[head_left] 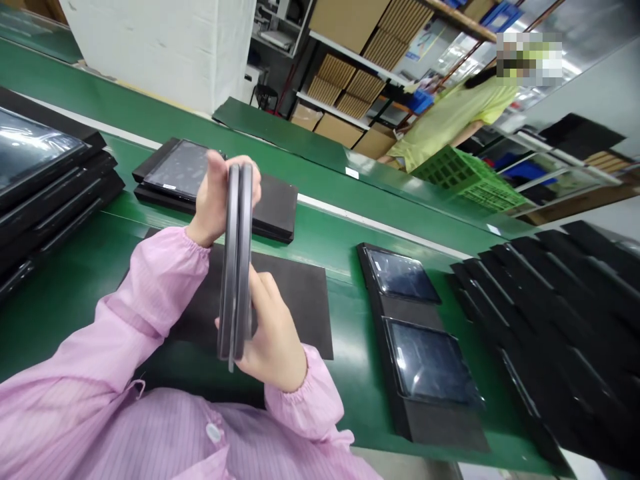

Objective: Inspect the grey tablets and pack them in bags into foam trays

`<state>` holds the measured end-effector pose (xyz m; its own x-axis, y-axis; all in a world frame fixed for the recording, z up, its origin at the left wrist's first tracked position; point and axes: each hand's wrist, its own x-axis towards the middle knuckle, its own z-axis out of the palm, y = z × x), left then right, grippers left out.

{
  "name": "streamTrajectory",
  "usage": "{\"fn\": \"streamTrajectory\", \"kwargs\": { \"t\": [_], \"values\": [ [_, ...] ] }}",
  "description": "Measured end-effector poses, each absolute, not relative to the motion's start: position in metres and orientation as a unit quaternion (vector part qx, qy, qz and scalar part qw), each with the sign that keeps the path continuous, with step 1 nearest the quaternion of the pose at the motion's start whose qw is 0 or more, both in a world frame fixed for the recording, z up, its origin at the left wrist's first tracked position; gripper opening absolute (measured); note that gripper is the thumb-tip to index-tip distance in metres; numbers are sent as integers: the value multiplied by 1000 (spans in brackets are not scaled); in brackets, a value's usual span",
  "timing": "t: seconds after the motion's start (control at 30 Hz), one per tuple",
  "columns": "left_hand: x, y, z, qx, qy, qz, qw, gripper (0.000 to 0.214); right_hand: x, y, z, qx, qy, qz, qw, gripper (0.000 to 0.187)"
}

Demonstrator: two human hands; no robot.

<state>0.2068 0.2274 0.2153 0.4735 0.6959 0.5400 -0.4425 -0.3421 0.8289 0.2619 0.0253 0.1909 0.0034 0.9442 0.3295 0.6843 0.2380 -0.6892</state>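
Note:
Two thin grey tablets (237, 260) are held together edge-on, upright, above a black foam mat (295, 300) on the green conveyor belt (345, 267). My left hand (213, 200) grips their upper end with fingers wrapped round the top. My right hand (273, 337) grips their lower end from the right side. Both arms wear pink striped sleeves.
A black tray (425, 420) holding two tablets lies to the right. Stacked black trays (560, 320) fill the far right, more stacks (45, 180) the left, and another tray (280, 207) sits behind my hands. A person in a yellow-green top (450, 120) stands beyond the belt by a green crate (470, 177).

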Motion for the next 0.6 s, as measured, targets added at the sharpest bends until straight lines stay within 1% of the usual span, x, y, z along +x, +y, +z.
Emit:
{"fn": "streamTrajectory", "kwargs": {
  "t": [0.07,0.13,0.2,0.33,0.4,0.5,0.6],
  "values": [
    [208,218,219,669,48,503,545,78,270,23,197,-589,-701,205,346,73],
    [209,213,215,688,35,512,513,78,278,21,202,-589,-700,242,323,73],
    [210,211,210,689,35,523,501,77,285,21,206,-583,-692,278,323,77],
    [211,217,206,684,21,526,504,74,289,21,205,-572,-680,312,335,93],
    [212,221,206,684,13,532,499,75,290,22,203,-560,-678,320,354,97],
    [214,227,206,680,10,542,493,73,289,23,200,-531,-672,316,408,102],
    [216,230,206,682,9,542,490,71,287,24,198,-522,-649,310,459,98]
  ]
}}
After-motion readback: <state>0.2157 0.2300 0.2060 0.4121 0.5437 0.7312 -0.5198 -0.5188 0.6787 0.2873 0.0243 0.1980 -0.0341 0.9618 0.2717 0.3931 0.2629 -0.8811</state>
